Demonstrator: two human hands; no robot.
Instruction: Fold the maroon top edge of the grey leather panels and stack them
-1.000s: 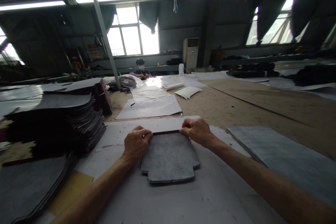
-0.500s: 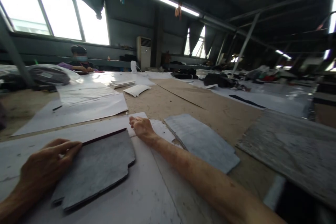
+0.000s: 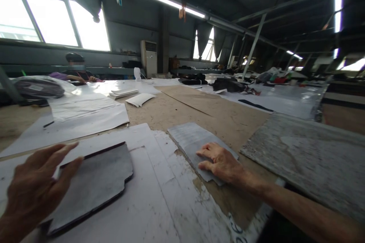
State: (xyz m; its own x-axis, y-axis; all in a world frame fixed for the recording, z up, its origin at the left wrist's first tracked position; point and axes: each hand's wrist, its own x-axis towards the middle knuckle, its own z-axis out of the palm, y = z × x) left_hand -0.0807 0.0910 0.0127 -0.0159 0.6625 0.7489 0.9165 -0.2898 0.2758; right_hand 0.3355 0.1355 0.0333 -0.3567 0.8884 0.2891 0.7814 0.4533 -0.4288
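A grey flat panel (image 3: 97, 182) with dark edges and a notched side lies on white paper in front of me. My left hand (image 3: 35, 186) is at the panel's left end, thumb and fingers apart, the thumb over its far edge; whether it touches cannot be told. On my right is a pale grey cut piece (image 3: 186, 134), seemingly a stack of thin sheets. My right hand (image 3: 221, 161) rests over that piece's near part with its fingers spread, hiding some of its surface. Nothing shows gripped in either hand.
White paper sheets (image 3: 154, 212) cover the near table. A large rough grey slab (image 3: 310, 155) lies at right. Curved white pieces (image 3: 141, 99) and a plastic-wrapped dark bundle (image 3: 38, 88) are farther off. A person (image 3: 76, 70) sits across the table at far left.
My right hand has moved right, from the white paper onto the pale grey piece. My left hand's fingers have loosened from the grey panel's edge and spread. The view has shifted slightly right.
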